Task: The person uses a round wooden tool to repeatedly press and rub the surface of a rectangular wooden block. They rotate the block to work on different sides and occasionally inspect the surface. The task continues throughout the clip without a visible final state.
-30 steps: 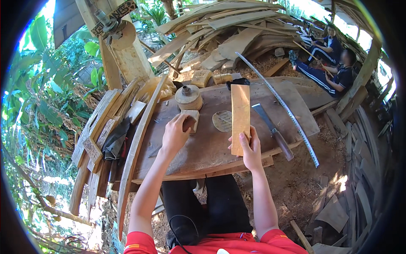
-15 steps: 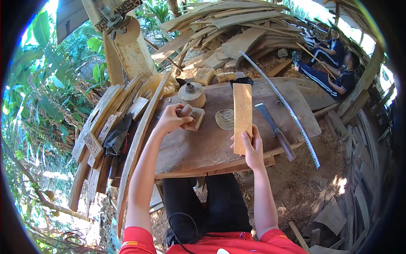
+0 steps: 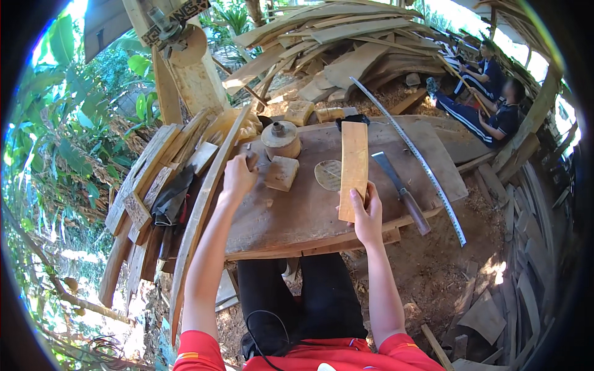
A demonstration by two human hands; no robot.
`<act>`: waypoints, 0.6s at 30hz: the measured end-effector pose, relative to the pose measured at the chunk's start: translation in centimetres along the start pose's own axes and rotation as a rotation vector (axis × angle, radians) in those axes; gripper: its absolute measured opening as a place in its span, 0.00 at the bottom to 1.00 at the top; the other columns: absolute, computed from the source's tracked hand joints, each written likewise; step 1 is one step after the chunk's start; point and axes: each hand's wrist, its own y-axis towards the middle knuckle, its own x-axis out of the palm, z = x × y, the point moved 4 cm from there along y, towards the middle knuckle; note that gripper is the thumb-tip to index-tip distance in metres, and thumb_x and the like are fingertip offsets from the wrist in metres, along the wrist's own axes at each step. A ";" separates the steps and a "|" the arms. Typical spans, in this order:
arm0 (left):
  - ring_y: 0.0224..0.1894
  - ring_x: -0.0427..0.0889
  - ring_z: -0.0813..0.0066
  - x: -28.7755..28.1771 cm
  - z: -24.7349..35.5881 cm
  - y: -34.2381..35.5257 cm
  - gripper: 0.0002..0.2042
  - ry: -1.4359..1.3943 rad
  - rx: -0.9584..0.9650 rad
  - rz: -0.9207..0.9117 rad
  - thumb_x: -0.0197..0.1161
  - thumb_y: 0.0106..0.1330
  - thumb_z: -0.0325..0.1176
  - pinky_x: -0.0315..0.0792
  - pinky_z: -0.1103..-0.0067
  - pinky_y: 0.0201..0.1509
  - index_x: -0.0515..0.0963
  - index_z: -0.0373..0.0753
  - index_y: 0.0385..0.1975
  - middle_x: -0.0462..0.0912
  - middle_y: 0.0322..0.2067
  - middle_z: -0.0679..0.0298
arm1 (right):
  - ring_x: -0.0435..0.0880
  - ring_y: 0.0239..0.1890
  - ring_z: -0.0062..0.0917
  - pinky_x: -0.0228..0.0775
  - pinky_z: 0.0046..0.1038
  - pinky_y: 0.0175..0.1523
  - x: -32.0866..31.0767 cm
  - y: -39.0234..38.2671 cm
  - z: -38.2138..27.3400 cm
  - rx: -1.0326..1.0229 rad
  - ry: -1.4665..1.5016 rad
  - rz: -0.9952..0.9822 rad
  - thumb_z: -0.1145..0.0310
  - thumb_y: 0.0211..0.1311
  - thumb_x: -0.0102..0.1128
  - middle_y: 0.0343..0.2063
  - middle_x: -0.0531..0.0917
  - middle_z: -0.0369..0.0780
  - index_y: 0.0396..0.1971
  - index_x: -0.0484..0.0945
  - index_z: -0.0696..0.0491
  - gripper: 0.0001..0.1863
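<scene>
My right hand (image 3: 368, 213) grips the lower end of a smooth, light-brown wooden board (image 3: 354, 164), thumb on its face, and holds it upright over the workbench (image 3: 278, 229). My left hand (image 3: 239, 177) is closed on a short brown wooden handle (image 3: 251, 162); the rest of that item is hidden by the fingers. Beside the left hand lies a squared wooden block (image 3: 282, 173), in front of a round container with a narrow neck (image 3: 281, 141). A machete (image 3: 401, 188) with a brown handle rests right of the board, and a flat pale disc (image 3: 328, 175) lies left of it.
A long metal ruler (image 3: 408, 148) crosses the bench's right side. Stacked wooden offcuts (image 3: 148, 179) and a long curved plank (image 3: 207, 213) stand at the left. Curved planks (image 3: 346, 62) pile up behind. Two people (image 3: 489, 93) sit at the far right. A post-mounted clamp (image 3: 167, 31) rises at the back left.
My left hand has drawn left, away from the wooden block, still holding the brown handle. The board in my right hand has shifted only slightly.
</scene>
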 end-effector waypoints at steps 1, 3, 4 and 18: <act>0.48 0.86 0.39 0.6 -0.4 -0.3 0.15 -0.053 -0.021 0.014 0.75 0.57 0.31 0.78 0.56 0.55 0.83 0.28 0.39 0.87 0.39 0.39 | 0.89 0.33 0.20 0.77 0.21 0.28 0.1 0.0 -0.4 0.041 -0.033 0.045 0.54 0.77 0.61 0.39 0.88 0.42 0.60 0.74 0.58 0.24; 0.46 0.86 0.41 0.6 -1.2 -1.1 0.16 -0.045 0.071 0.152 0.76 0.57 0.32 0.79 0.58 0.54 0.84 0.30 0.41 0.87 0.39 0.42 | 0.89 0.37 0.23 0.80 0.27 0.36 0.2 0.6 -1.3 0.032 -0.157 0.084 0.56 0.75 0.63 0.40 0.89 0.44 0.59 0.77 0.60 0.24; 0.45 0.86 0.42 0.9 -1.2 -1.6 0.17 -0.049 0.121 0.212 0.76 0.57 0.33 0.79 0.59 0.53 0.84 0.30 0.43 0.87 0.40 0.43 | 0.90 0.39 0.27 0.82 0.31 0.40 -0.5 1.1 -1.6 -0.011 -0.258 0.088 0.56 0.75 0.63 0.42 0.89 0.46 0.59 0.78 0.60 0.25; 0.57 0.80 0.44 2.4 4.5 -9.0 0.54 -0.247 0.152 0.078 0.79 0.52 0.41 0.73 0.59 0.65 0.54 0.35 0.78 0.81 0.53 0.41 | 0.83 0.60 0.48 0.77 0.45 0.61 -4.5 3.2 -7.0 -0.039 -1.193 0.194 0.52 0.73 0.62 0.56 0.85 0.52 0.60 0.80 0.58 0.27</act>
